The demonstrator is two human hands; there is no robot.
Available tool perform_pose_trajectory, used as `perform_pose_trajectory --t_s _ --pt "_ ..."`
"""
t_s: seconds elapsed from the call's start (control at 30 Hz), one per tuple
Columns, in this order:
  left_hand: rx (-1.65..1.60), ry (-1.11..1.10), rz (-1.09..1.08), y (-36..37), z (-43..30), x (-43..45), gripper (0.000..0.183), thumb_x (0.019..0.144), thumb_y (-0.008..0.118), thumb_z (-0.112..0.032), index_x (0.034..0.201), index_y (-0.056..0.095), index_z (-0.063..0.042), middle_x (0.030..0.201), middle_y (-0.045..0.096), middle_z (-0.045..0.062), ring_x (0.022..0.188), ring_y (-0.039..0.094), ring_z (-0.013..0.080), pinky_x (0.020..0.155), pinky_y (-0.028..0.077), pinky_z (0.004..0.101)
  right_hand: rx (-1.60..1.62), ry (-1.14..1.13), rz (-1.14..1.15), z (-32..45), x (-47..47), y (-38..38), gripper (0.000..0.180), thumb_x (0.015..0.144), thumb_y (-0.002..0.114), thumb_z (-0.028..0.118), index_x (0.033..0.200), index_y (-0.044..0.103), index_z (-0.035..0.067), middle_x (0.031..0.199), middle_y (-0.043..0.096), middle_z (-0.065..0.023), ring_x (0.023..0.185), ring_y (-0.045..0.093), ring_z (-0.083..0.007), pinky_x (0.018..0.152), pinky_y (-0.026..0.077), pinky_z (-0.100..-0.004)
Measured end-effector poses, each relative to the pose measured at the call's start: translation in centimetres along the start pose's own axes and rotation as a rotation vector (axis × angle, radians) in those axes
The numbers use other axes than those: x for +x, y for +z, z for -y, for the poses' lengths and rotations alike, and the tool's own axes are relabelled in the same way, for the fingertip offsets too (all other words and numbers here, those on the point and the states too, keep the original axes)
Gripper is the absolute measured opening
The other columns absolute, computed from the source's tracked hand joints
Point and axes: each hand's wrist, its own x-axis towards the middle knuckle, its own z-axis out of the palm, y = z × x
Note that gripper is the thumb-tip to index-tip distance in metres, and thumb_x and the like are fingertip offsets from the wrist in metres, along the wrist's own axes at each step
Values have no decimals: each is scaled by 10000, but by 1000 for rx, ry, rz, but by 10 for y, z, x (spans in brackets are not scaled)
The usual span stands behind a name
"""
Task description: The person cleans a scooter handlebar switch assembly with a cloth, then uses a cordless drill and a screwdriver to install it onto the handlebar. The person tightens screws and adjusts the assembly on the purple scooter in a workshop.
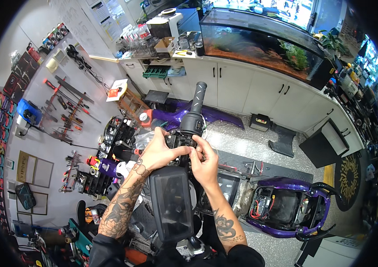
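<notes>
Both hands are at the clamp area of a scooter handlebar, just below its black rubber grip (198, 96) and switch housing (191, 123). My left hand (162, 148) wraps the left side of the black mount (175, 140), its thumb reaching across to the right. My right hand (205, 160) pinches at the mount's lower right with thumb and index finger; whatever small part lies between the fingertips is hidden. Below the hands, a dark rectangular display (172, 203) sits on the handlebar. The hidden fingers of my left hand are behind the mount.
To the right lies a scooter body with a purple rear frame (287, 233) and exposed wires. Purple panels (222, 119) and a black battery (260, 122) are on the floor by the white cabinets (235, 83). Tools (70, 113) hang on the left wall. An aquarium (255, 50) stands behind.
</notes>
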Motion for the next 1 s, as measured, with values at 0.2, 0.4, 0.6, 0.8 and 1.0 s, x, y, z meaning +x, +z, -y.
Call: perform_pose_trajectory --t_s 0.2,0.4,0.6,0.8,1.0 --pt "155 -22 -29 -1 -21 -4 978 709 904 -535 1265 439 122 1132 657 234 1048 676 289 923 530 356 -59 -194 -138 -12 -9 12 330 1030 604 62 1341 621 -45 858 591 31 750 524 -36 687 444 -201" --pt "235 -17 -23 0 -28 -1 1007 694 906 -589 1230 446 128 1113 664 259 1036 691 299 894 546 369 266 4 -142 -15 -8 14 229 1028 615 49 1243 607 -30 830 617 16 716 537 -28 634 424 -185" --pt "344 -61 -60 4 -30 1 1039 652 912 -639 1182 468 136 1049 673 267 964 708 307 829 569 367 199 93 -184 -18 -7 12 171 1011 687 119 1096 660 -27 852 637 24 758 546 -32 667 434 -186" --pt "323 -45 -100 7 -26 2 1045 639 914 -653 1175 478 130 1055 672 257 975 704 278 822 571 362 182 94 -267 -20 -13 24 234 1009 708 189 1088 674 -28 757 629 28 683 516 -26 596 419 -201" --pt "325 -43 -85 6 -25 1 1052 641 914 -660 1179 469 127 1060 671 269 982 706 292 822 572 365 181 40 -297 -25 -9 27 199 1013 692 151 1099 665 -26 763 643 3 686 545 -46 606 444 -228"
